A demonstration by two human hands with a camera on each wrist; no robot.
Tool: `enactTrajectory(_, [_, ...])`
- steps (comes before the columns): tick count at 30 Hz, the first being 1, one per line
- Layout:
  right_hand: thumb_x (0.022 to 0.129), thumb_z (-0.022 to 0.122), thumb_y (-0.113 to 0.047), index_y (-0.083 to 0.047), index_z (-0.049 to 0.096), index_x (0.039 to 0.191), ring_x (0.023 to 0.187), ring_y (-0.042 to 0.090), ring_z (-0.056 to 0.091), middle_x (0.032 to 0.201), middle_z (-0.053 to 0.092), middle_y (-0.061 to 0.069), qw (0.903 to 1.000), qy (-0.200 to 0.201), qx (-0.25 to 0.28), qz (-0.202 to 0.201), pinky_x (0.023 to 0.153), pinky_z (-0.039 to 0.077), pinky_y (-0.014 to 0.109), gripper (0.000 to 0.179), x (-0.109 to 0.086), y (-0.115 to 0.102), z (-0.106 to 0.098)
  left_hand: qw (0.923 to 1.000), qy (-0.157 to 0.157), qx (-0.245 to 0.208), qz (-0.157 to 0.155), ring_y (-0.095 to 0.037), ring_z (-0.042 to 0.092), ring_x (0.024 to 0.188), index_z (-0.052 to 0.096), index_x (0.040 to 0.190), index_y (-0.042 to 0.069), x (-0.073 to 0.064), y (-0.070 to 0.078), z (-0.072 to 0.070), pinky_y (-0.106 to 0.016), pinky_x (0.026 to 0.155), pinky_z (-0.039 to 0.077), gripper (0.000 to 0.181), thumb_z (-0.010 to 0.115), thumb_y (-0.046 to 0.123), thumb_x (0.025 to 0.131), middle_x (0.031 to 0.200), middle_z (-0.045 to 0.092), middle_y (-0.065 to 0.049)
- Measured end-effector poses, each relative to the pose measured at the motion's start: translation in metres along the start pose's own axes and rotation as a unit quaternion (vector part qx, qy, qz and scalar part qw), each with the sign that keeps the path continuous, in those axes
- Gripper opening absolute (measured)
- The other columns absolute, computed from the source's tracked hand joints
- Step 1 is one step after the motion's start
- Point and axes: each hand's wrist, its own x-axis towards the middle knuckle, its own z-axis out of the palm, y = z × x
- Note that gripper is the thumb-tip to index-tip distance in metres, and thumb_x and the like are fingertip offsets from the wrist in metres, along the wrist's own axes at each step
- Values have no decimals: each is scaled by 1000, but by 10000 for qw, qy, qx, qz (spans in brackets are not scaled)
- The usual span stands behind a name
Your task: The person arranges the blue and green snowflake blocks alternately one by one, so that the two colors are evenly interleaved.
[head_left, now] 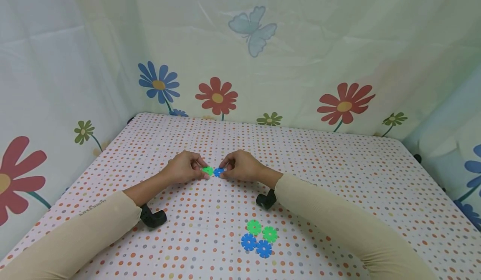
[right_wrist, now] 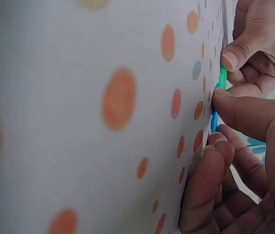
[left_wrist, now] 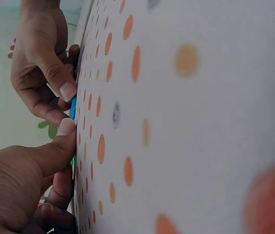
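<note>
My left hand (head_left: pixel 185 167) pinches a green notched plastic disc (head_left: pixel 208 170) between thumb and fingers, low over the dotted tabletop. Facing it, my right hand (head_left: pixel 242 166) pinches a blue notched disc (head_left: pixel 218 172) the same way. The two discs lie edge to edge in the head view, both flat and close to the cloth. From the right wrist, the blue disc (right_wrist: pixel 214 114) overlaps the end of the green disc (right_wrist: pixel 223 77). Thumbs and fingertips cover parts of both discs.
Nearer me on the polka-dot tablecloth (head_left: pixel 203 238) lie two green discs (head_left: pixel 254 227) and two blue discs (head_left: pixel 249 242), grouped close together. Black wrist mounts (head_left: pixel 153 217) hang below the sleeves. A flower-print curtain (head_left: pixel 293 63) stands around the table.
</note>
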Motion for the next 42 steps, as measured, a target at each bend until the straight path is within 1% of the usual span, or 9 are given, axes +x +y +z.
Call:
enactTrajectory(6, [84,79,-25,-13,74,101,61,9,52,75,64,-2,10000,0,20,20,57,42,22,22,0,-1,0,10000,-1,47,-42,-11,50,53,72,99,14,-1,1,-1,-26,49,38,30,86,28,76,68,64,1])
enactTrajectory(12, [84,79,-26,-14,73,102,59,9,51,76,65,-1,9999,-49,90,28,56,42,22,23,-1,-1,-1,9999,7,148,-60,-11,51,56,72,99,14,0,2,-1,-26,51,39,29,85,28,77,69,63,1])
enactTrajectory(20, [84,79,-28,-15,73,103,61,10,52,77,65,-2,10000,14,-6,91,57,41,23,24,0,1,-1,9995,-36,291,-95,-12,52,58,71,100,16,1,3,-1,-29,55,39,30,84,31,78,70,63,1])
enactTrajectory(24, [86,77,-32,-15,73,105,61,9,51,77,65,-2,9999,37,-65,122,57,42,23,26,1,0,-1,9995,-59,285,-113,-13,52,59,71,100,16,0,4,-1,-29,57,40,29,84,30,78,70,63,1])
enactTrajectory(27, [89,73,-36,-14,71,110,61,10,53,81,65,-2,9999,14,-59,111,59,44,24,30,0,-1,-2,9996,-65,235,-107,-12,52,57,71,100,15,0,3,0,-29,55,40,29,84,29,79,70,63,0])
enactTrajectory(33, [94,63,-41,-15,68,118,65,15,63,91,67,1,9993,-103,291,210,60,51,29,36,-8,-1,-7,9998,-84,179,-53,-12,51,55,71,100,15,0,3,2,-28,52,40,29,84,29,79,68,62,0])
enactTrajectory(38, [96,61,-42,-14,67,120,63,18,64,90,67,4,9990,-103,429,70,54,49,31,37,-18,1,-13,9998,-68,201,-50,-12,50,55,70,99,15,0,3,2,-27,52,38,29,84,30,78,67,61,0])
enactTrajectory(42, [96,62,-40,-15,67,120,65,21,65,90,66,5,9981,-167,585,-13,53,50,32,35,-31,0,-18,9996,-39,270,-64,-12,49,55,70,99,16,0,2,1,-27,52,37,29,84,30,79,67,60,0])
